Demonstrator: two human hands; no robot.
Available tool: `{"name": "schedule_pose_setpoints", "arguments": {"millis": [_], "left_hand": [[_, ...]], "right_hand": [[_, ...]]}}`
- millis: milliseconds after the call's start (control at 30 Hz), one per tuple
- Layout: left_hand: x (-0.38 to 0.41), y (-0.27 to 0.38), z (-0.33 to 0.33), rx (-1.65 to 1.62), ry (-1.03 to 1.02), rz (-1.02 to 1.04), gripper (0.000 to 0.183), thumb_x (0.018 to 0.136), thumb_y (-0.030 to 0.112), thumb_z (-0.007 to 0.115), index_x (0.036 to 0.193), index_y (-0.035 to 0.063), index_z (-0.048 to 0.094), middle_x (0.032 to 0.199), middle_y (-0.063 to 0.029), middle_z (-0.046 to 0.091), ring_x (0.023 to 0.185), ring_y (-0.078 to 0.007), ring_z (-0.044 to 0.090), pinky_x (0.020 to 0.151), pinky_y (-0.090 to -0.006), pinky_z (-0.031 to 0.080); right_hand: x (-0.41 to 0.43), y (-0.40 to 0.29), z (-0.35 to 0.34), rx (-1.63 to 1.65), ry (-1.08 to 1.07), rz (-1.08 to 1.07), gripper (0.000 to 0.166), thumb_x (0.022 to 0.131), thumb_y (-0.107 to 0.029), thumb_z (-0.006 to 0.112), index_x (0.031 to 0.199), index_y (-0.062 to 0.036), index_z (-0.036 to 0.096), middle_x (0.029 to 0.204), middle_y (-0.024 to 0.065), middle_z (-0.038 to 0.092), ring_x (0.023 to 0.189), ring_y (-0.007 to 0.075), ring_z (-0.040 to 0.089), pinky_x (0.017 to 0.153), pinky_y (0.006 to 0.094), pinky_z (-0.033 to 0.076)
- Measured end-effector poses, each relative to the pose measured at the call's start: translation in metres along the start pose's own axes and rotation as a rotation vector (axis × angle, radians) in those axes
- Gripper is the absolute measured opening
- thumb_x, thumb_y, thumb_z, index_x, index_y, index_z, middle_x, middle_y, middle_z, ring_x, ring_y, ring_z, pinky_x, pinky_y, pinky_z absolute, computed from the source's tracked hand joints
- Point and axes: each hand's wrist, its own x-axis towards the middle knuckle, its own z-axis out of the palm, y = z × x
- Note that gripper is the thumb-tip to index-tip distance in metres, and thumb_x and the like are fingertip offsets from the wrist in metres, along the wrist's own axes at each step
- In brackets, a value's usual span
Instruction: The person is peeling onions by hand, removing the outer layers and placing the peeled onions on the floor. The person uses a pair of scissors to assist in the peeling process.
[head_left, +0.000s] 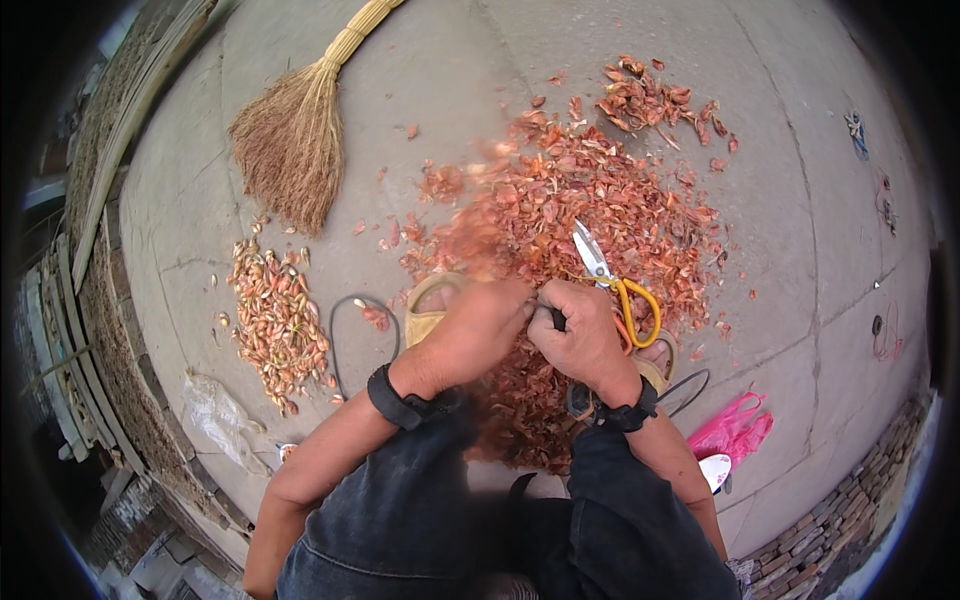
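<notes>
My left hand (484, 315) and my right hand (577, 326) meet above a broad heap of dry reddish papery skins (562, 180). Curled fingers of the right hand surround a small dark object (558, 319); most of it is hidden. The left fingertips are pinched together against the right ones, and whatever lies between them cannot be made out. Just beyond my right hand, scissors (592, 255) with yellow and orange handles lie on the skins, blades pointing away. A separate pile of small pinkish cloves or bulbs (274, 322) is on the concrete to the left.
A straw broom (300, 142) lies at the upper left. Clear plastic film (221, 420) is at the lower left, a pink plastic bag (735, 431) at the lower right. My sandalled feet (431, 304) flank the heap. Planks (135, 112) and stacked bricks (832, 517) border the concrete floor.
</notes>
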Motion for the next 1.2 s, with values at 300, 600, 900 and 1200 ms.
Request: {"name": "schedule_pose_setpoints", "arguments": {"millis": [300, 600, 900, 1200], "left_hand": [[0.0, -0.001, 0.01, 0.014, 0.15, 0.134, 0.004, 0.087, 0.001, 0.051, 0.087, -0.003, 0.052, 0.08, -0.0247, 0.056, 0.075, -0.0449, 0.055, 0.065, -0.0484, 0.043], [-0.001, 0.004, 0.0, -0.771, 0.059, -0.286, 0.029, 0.101, 0.014, 0.047, 0.126, 0.0025, 0.055, 0.081, 0.0, 0.055, 0.062, -0.0058, 0.046, 0.055, -0.0206, 0.038], [0.0, -0.003, -0.001, -0.696, 0.129, -0.266, 0.03, 0.098, 0.014, 0.05, 0.125, 0.0014, 0.056, 0.082, -0.003, 0.056, 0.066, -0.0105, 0.05, 0.06, -0.0247, 0.042], [-0.002, -0.018, 0.001, -0.336, 0.092, -0.038, 0.021, 0.094, 0.011, 0.052, 0.109, -0.0015, 0.06, 0.078, -0.0139, 0.059, 0.075, -0.0216, 0.058, 0.07, -0.034, 0.046]], "right_hand": [[-0.003, 0.005, 0.003, 0.324, 0.042, 0.283, 0.011, 0.079, -0.008, 0.057, 0.076, 0.0021, 0.061, 0.062, 0.0082, 0.056, 0.055, 0.015, 0.054, 0.052, 0.0324, 0.043], [0.006, -0.003, -0.01, 0.79, 0.057, 0.578, 0.019, 0.094, -0.013, 0.049, 0.077, -0.0061, 0.054, 0.061, -0.0034, 0.046, 0.048, 0.0022, 0.035, 0.043, 0.0203, 0.026], [0.008, -0.01, -0.011, 0.133, 0.056, 0.019, 0.015, 0.085, 0.003, 0.059, 0.1, 0.004, 0.063, 0.086, 0.0098, 0.062, 0.069, 0.016, 0.06, 0.062, 0.0281, 0.048], [0.013, -0.007, -0.014, -0.165, -0.045, -0.231, 0.007, 0.078, 0.005, 0.062, 0.082, 0.0006, 0.06, 0.071, 0.0136, 0.054, 0.06, 0.0306, 0.057, 0.054, 0.0381, 0.045]]}}
